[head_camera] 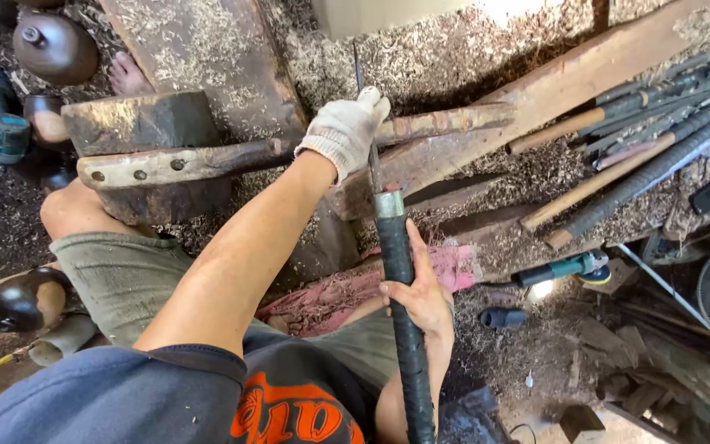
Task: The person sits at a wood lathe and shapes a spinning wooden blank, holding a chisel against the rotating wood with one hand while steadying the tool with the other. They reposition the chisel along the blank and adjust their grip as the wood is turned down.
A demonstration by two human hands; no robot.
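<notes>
We are gripping the long turning chisel (402, 312) with both hands: our gloved left hand (343, 131) is pinning its blade onto the wooden rest bar (232, 156), our bare right hand (417, 292) is clamping the wrapped handle. If the glove is slipping on the narrow steel, we are judging the edge could catch and kick the handle back toward our lap.

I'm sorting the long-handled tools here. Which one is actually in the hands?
The black wrapped-handle tool running up the middle: the bare right hand grips its handle, the gloved left hand steadies its thin blade. The other tools lie untouched, stacked at right.

Woodturning workshop: sawdust (454, 57), long-handled chisels (634, 123), power drill (2, 115)
</notes>
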